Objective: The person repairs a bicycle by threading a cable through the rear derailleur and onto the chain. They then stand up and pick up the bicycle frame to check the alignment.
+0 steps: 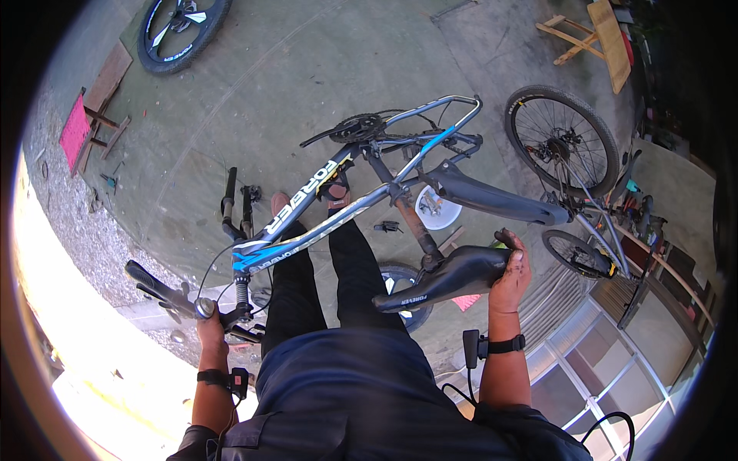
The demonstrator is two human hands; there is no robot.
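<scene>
A blue, white and black bicycle frame without wheels is tilted in front of my legs, its fork end to the left. My left hand is closed round the handlebar close to the stem. At the right, my right hand cups one end of the black saddle, fingers curled partly out of sight behind it. The seat post joins saddle and frame. A long black mudguard sticks out to the right. The crankset is on the frame's far side.
A wheel lies at the far left; another is partly hidden under the saddle. A second bicycle stands at the right. A white bowl of small parts sits beneath the frame. Stools and a wooden folding stand are farther off.
</scene>
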